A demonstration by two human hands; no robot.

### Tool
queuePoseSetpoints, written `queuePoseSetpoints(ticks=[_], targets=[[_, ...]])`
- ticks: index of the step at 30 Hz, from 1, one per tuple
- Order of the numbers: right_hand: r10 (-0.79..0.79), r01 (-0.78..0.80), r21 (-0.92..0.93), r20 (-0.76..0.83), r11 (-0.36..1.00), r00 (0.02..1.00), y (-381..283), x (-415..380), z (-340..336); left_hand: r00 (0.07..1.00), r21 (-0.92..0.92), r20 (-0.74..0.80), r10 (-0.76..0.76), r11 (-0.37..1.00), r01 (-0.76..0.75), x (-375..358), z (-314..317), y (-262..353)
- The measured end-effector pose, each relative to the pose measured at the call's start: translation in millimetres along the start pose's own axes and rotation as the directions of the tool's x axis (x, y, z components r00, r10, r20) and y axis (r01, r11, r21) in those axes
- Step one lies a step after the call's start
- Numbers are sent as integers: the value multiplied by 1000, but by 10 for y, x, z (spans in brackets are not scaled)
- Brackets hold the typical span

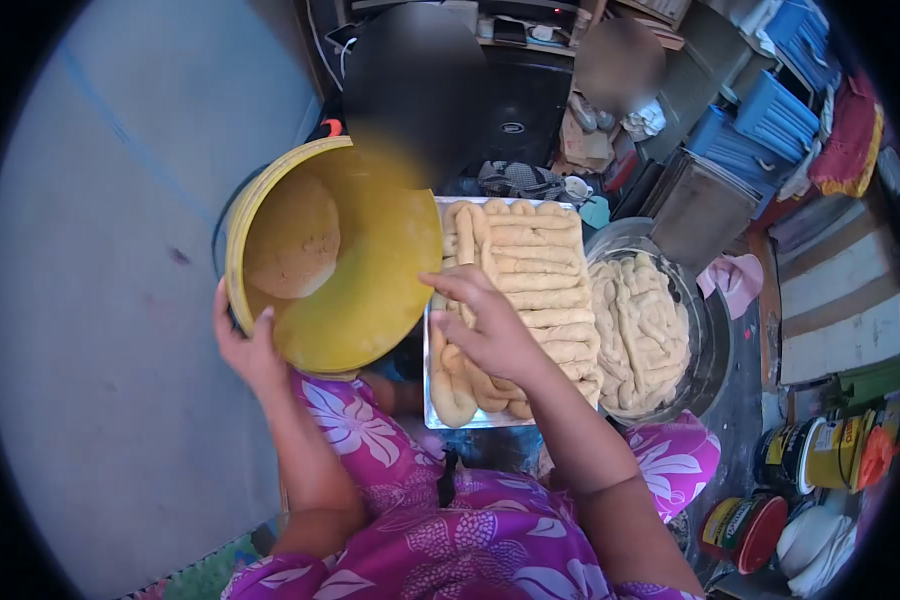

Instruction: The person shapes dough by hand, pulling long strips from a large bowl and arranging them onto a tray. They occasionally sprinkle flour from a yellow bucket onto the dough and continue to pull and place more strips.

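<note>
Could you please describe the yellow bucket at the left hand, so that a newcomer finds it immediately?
Start from the pale grey surface filling the picture's left side. Just right of it, the left hand grips the yellow bucket, beside the tray of dough ropes. Unlike the yellow container at lower right, it looks far larger and its open mouth shows tan powder.
</note>
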State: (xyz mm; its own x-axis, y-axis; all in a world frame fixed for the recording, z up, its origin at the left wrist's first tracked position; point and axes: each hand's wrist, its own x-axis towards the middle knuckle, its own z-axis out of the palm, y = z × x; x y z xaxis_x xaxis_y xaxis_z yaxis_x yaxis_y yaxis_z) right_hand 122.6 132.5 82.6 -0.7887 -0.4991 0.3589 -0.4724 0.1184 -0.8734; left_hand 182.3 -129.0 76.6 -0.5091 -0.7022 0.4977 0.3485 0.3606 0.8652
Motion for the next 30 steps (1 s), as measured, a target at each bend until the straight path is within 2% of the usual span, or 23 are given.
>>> queuePoseSetpoints(ticks=[2,3,4,5,9,10,11,12,14,16,17,18,19,21,24,26,28,29,30], targets=[[-69,73,-65,63,995,996,-58,51,55,997,-203,63,43,979,-30,-122,-41,374],[-121,123,-92,26,988,992,-34,122,90,995,-217,84,44,976,-25,-115,45,454],[-162,160,-126,-11,979,987,50,198,127,983,-72,121,135,989,-127,-141,164,516],[-122,114,-159,-41,981,992,209,293,187,960,63,173,218,971,-232,-211,263,606],[-59,-12,-343,-197,939,979,638,682,-7,875,-57,303,377,924,-378,-595,712,1168],[-5,-100,-374,-269,922,963,673,740,-102,835,-70,305,458,885,-460,-652,821,1251],[49,-189,-393,-340,900,939,718,763,-191,828,-92,322,459,885,-456,-713,898,1311],[55,-205,-396,-359,895,932,757,756,-280,822,-151,351,449,893,-423,-774,962,1359],[-6,-301,-543,-492,784,871,833,758,-447,808,-219,390,442,897,-385,-894,1107,1477],[26,-262,-413,-497,872,868,996,844,-577,745,-238,459,484,875,-422,-1039,1317,1616],[20,-239,-367,-511,899,859,1035,794,-637,741,-244,465,484,875,-419,-1098,1413,1658],[14,-214,-322,-525,922,851,966,721,-722,686,-264,512,517,855,-447,-1155,1516,1696],[-9,-219,-366,-530,905,848,878,654,-813,627,-285,555,546,833,-474,-1213,1608,1724],[0,-248,-380,-547,891,837,850,571,-941,581,-298,576,575,810,-505,-1324,1778,1753],[97,-313,-293,-570,904,816,1025,566,-1023,582,-318,581,569,817,-482,-1416,2027,1680],[385,-546,-239,-491,803,781,985,476,-1200,598,-293,561,573,813,-503,-1444,2246,1631],[146,-341,-258,-563,904,813,1350,401,-1315,628,-316,543,558,828,-463,-1484,2504,1534],[142,-324,-265,-531,908,835,1477,266,-1520,658,-339,522,543,840,-424,-1500,2650,1483],[229,-389,-218,-524,895,821,1576,201,-1757,671,-352,472,571,820,-450,-1503,2818,1439]])
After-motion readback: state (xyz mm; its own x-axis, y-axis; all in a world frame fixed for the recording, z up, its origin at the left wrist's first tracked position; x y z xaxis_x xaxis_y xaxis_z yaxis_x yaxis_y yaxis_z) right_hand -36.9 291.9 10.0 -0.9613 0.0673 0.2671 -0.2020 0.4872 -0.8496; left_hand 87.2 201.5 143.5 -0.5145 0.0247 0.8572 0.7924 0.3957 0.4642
